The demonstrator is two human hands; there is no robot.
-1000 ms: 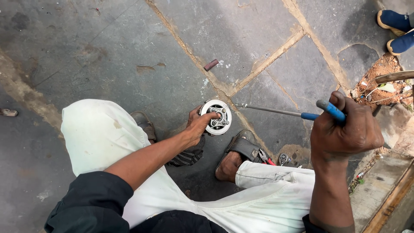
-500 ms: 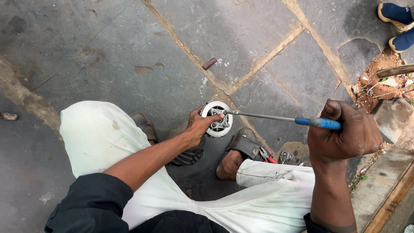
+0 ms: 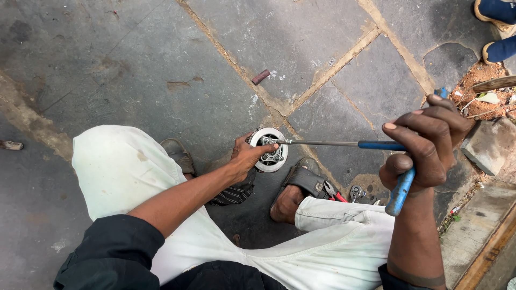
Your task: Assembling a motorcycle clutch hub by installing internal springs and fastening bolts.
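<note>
From the head view we see our left hand (image 3: 248, 157) pressed on the round metal part (image 3: 270, 149), fingers curled over its rim, on the stone floor (image 3: 134, 70) just ahead of our sandalled foot (image 3: 295, 188). Our right hand (image 3: 424, 147) is closed tight around two blue-handled tools: the long screwdriver (image 3: 333, 143), its tip in the part's centre, and a second blue handle (image 3: 400, 190) pointing down.

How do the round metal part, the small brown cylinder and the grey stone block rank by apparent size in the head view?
1. grey stone block, although partly hidden
2. round metal part
3. small brown cylinder
</note>
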